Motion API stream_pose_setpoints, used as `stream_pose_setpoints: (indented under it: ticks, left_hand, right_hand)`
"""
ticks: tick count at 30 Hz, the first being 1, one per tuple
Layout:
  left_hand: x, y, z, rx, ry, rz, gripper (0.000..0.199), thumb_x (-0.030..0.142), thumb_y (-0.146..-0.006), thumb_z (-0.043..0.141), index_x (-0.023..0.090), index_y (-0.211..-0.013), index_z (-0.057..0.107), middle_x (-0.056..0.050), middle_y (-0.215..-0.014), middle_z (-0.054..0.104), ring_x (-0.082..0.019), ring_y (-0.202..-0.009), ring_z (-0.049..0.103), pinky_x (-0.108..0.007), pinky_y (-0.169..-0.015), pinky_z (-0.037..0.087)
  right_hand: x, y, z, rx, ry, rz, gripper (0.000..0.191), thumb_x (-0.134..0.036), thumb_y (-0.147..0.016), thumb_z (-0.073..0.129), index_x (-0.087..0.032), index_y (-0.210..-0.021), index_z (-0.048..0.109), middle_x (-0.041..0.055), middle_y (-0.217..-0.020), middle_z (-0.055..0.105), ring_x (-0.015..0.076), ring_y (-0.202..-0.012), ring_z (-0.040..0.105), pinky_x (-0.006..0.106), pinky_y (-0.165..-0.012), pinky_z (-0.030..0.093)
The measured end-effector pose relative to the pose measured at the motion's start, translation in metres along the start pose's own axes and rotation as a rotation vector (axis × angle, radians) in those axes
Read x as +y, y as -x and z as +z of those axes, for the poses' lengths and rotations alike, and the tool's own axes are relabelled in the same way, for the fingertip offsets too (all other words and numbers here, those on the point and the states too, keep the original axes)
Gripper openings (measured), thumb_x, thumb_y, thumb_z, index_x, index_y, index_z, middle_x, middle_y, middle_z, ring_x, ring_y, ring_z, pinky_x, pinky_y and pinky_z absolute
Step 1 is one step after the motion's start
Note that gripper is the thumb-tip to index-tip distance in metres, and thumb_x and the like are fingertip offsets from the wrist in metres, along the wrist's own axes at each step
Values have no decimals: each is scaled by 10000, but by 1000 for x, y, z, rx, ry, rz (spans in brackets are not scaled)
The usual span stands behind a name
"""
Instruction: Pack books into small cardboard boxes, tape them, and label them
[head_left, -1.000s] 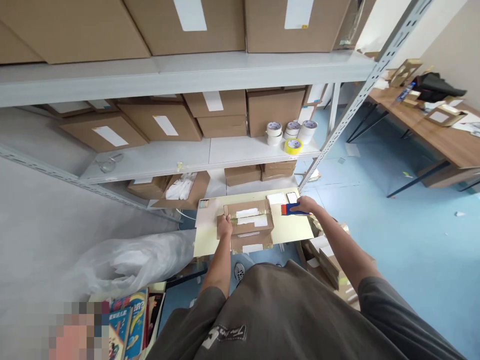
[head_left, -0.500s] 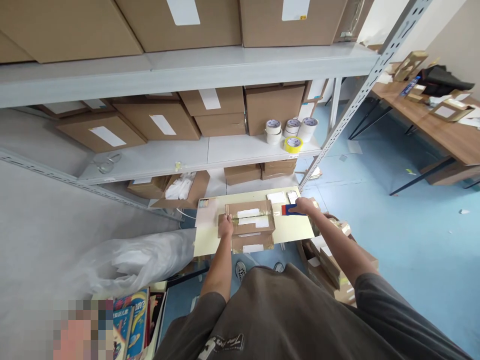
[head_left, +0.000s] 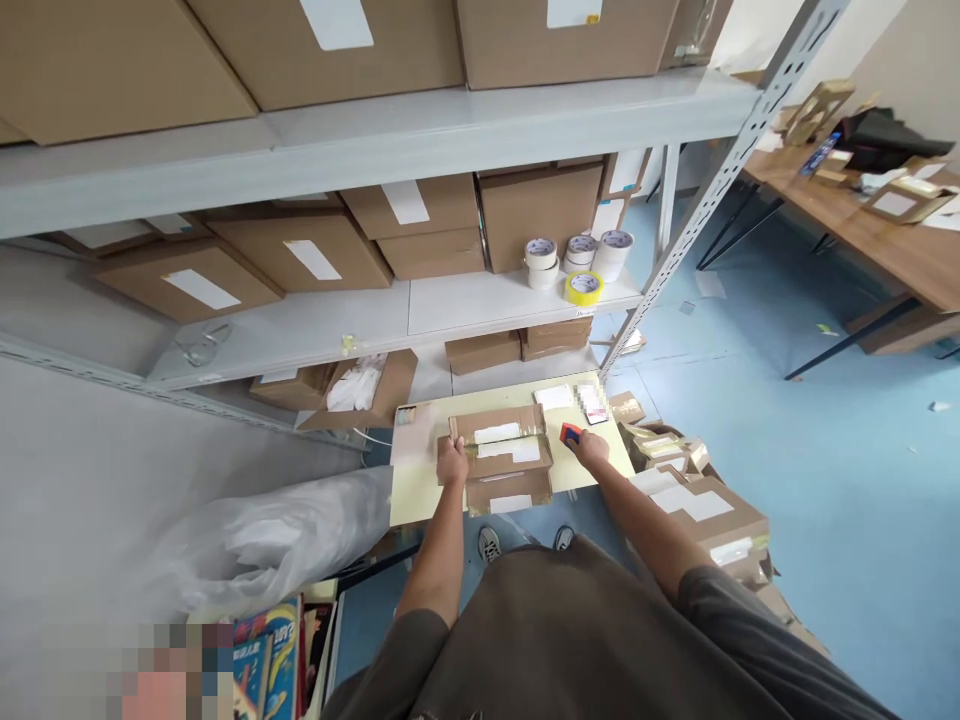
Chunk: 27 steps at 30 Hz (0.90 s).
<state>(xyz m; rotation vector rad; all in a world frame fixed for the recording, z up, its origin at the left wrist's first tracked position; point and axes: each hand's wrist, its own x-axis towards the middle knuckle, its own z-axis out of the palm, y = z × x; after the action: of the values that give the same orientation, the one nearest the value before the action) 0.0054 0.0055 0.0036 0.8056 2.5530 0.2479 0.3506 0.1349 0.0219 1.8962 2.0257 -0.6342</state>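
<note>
"Where's the cardboard box (head_left: 487, 464)?"
"On the pale tabletop (head_left: 420, 490), the left hand (head_left: 452, 463) curled at its left end. Whether those fingers pinch or merely press, I can't tell."
"And the right hand (head_left: 592, 450)?"
"Fingers wrapped around a blue-and-orange hand tool (head_left: 571, 434), just beside the box's right end."
"Heavy?"
"Probably light and stiff, though thin walls may dent; I'd hold the corners."

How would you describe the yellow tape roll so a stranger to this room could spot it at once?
Start at the grey metal rack and find the middle shelf of the three in view. At its right end, white tape rolls stand clustered. The yellow tape roll lies flat just in front of them, near the shelf's front edge, the only yellow one in the group.
</note>
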Motion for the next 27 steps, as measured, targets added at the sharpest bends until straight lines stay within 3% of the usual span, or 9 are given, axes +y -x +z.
stream_pose_setpoints:
  ticks: [3,5,9,13,16,19,22,27]
  left_hand:
    - [1,0,-1,4,-13,19,568,579,-1103,247,207,-1393,562,-191,-1201,761,-340,-1073,740,-398,-850,514]
    - [3,0,-2,8,-25,20,575,579,-1103,236,200,-1394,555,-195,-1195,760,-346,-1070,738,-404,-849,514]
    - [6,1,-4,25,-29,20,562,572,-1105,253,195,-1416,529,-194,-1203,756,-344,-1071,735,-405,-857,512]
    - [8,3,-5,22,-12,26,533,559,-1105,278,197,-1406,529,-191,-1217,749,-340,-1080,728,-407,-868,508]
    - [7,2,-5,17,9,19,520,563,-1104,287,200,-1366,551,-193,-1234,742,-339,-1093,721,-408,-878,506]
    - [4,-1,-4,12,50,19,517,553,-1105,295,188,-1360,556,-204,-1250,732,-338,-1117,712,-404,-897,504]
    - [2,-5,-2,6,110,34,528,551,-1103,307,172,-1369,560,-218,-1272,722,-338,-1131,707,-399,-910,507]
    - [-2,-2,-7,-31,269,56,555,548,-1098,310,146,-1328,616,-216,-1308,722,-326,-1197,689,-361,-923,506]
  right_hand:
    - [24,-3,26,49,-77,52,436,-397,-1088,449,-104,-1302,690,223,-1240,751,297,-1212,688,362,-1017,459]
    - [36,-5,38,16,-127,80,394,-306,-1071,463,-91,-1312,689,233,-1276,737,298,-1267,659,374,-1070,423]
    - [46,-6,46,-48,-195,161,410,-245,-1022,538,-95,-1383,661,257,-1393,676,339,-1335,617,434,-1100,418]
    - [16,-3,39,21,-518,-27,493,-414,-1084,459,-114,-1436,630,236,-1444,656,339,-1382,579,434,-1132,420]
    - [-29,1,35,-75,-815,-217,565,-540,-1098,390,-174,-1468,610,155,-1468,665,286,-1393,575,374,-1135,442]
    - [-65,7,34,-99,-788,-184,522,-532,-1087,429,-174,-1419,615,160,-1362,717,307,-1311,633,381,-1109,457]
    - [-74,11,30,-104,-733,-136,462,-500,-1081,459,-153,-1330,633,192,-1291,731,327,-1247,655,388,-1084,454]
    - [-64,22,10,-152,-845,-81,470,-545,-1054,487,-140,-1203,674,184,-1227,739,311,-1142,673,379,-1018,487]
